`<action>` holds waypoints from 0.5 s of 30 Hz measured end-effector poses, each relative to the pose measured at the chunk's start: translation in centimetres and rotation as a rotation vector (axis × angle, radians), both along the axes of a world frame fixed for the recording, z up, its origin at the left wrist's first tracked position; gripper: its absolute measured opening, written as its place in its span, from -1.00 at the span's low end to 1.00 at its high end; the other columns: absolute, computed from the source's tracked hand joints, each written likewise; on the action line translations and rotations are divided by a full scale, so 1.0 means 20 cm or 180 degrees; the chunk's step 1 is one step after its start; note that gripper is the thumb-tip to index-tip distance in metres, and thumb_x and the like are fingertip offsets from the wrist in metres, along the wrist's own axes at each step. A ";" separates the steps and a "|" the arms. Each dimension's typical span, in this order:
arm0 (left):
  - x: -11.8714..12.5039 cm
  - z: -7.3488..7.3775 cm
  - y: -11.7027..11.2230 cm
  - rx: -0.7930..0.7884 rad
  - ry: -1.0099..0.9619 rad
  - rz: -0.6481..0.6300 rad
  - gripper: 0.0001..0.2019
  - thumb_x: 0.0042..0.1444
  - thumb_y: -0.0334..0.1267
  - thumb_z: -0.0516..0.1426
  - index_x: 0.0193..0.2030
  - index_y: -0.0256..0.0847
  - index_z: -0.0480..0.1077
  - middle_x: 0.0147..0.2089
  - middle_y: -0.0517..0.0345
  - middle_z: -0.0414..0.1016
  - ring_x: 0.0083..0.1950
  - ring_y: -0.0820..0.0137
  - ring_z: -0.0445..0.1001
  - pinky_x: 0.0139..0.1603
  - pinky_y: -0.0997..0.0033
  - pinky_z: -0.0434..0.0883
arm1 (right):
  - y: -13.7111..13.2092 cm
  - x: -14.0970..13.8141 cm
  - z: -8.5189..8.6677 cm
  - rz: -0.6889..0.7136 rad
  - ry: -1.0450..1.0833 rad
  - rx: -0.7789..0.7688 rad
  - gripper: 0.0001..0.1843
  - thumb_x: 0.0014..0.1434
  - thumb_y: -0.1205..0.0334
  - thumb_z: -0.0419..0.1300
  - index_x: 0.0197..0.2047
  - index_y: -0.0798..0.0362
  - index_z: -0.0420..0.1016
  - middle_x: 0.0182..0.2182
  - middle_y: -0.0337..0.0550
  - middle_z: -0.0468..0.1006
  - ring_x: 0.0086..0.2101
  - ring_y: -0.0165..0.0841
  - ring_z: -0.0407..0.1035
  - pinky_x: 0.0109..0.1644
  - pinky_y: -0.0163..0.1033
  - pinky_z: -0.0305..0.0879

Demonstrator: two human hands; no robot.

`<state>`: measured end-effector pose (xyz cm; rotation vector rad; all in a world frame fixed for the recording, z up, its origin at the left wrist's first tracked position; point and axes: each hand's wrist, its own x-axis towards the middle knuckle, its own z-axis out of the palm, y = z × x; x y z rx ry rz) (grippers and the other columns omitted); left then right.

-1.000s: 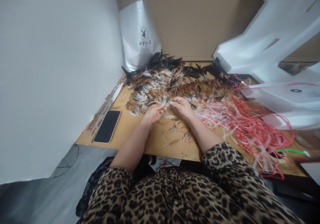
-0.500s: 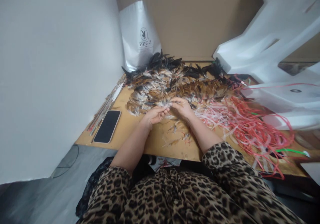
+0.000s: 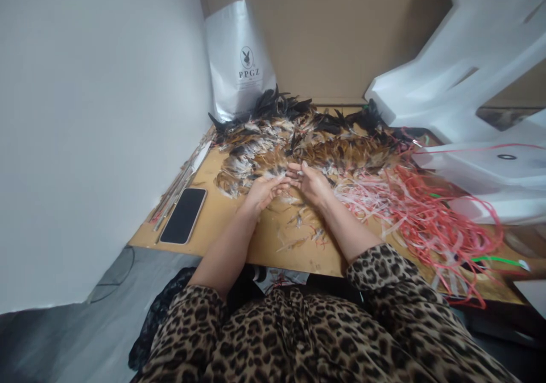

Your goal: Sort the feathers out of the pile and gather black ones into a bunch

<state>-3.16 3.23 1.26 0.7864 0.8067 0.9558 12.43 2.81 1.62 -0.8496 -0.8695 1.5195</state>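
My left hand is closed in a pinch at the near edge of a pile of brown, white and black feathers. A pale feather seems to be between its thumb and fingers, though it blends with the feathers behind. My right hand is just to the right, its thumb raised and its fingers apart, pointing at the left fingertips. I see nothing held in it. Small loose feather scraps lie on the wooden table between my forearms.
A tangle of red and pale strips covers the table's right side. A smartphone and thin sticks lie at the left, beside a white wall. A white bag stands at the back; a white moulded piece juts in from the right.
The fingers of my right hand have let go of their pinch and spread apart, and that hand has turned slightly. My left hand stays nearly in place.
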 end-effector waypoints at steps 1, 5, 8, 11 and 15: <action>0.00 0.00 0.00 0.0035 -0.0001 -0.0028 -0.87 0.01 -0.37 0.18 -0.29 -0.38 0.47 -0.28 -0.02 0.56 -0.42 0.57 0.49 -0.50 0.69 0.31 | 0.00 0.00 0.00 0.0036 0.0045 -0.0016 -0.61 0.03 -0.09 0.15 -0.30 0.07 0.51 -0.30 -0.07 0.54 -0.30 -0.37 0.41 -0.24 -0.26 0.35; 0.01 0.02 -0.02 0.0100 0.0067 -0.0088 -0.81 -0.03 -0.37 0.21 -0.24 -0.38 0.47 -0.24 -0.05 0.55 -0.40 0.56 0.49 -0.49 0.68 0.31 | -0.01 -0.03 0.00 0.0177 0.0136 -0.0159 -0.58 0.05 -0.13 0.10 -0.25 0.06 0.48 -0.39 -0.11 0.52 -0.37 -0.38 0.40 -0.26 -0.24 0.36; 0.02 0.02 -0.03 0.0096 0.0069 -0.0055 -0.81 -0.05 -0.36 0.22 -0.26 -0.39 0.47 -0.23 -0.06 0.55 -0.41 0.56 0.49 -0.50 0.68 0.29 | -0.01 -0.04 -0.01 0.0177 0.0078 -0.0144 -0.60 0.02 -0.10 0.15 -0.27 0.07 0.47 -0.45 -0.15 0.49 -0.40 -0.39 0.39 -0.27 -0.25 0.35; 0.02 0.02 -0.03 0.0143 0.0047 -0.0075 -0.81 -0.04 -0.36 0.21 -0.24 -0.38 0.47 -0.24 -0.05 0.55 -0.42 0.57 0.49 -0.49 0.67 0.30 | -0.02 -0.05 -0.01 0.0160 -0.0062 -0.0076 -0.63 -0.05 -0.08 0.22 -0.34 0.08 0.44 -0.49 -0.19 0.47 -0.41 -0.40 0.38 -0.29 -0.27 0.33; 0.03 0.01 -0.02 0.0168 0.0044 -0.0235 -0.81 -0.04 -0.37 0.21 -0.24 -0.38 0.45 -0.28 -0.03 0.55 -0.42 0.54 0.49 -0.47 0.64 0.33 | -0.03 -0.08 -0.04 0.0259 -0.0086 -0.0172 -0.63 -0.12 -0.07 0.27 -0.44 0.07 0.37 -0.59 -0.26 0.41 -0.52 -0.43 0.32 -0.41 -0.30 0.27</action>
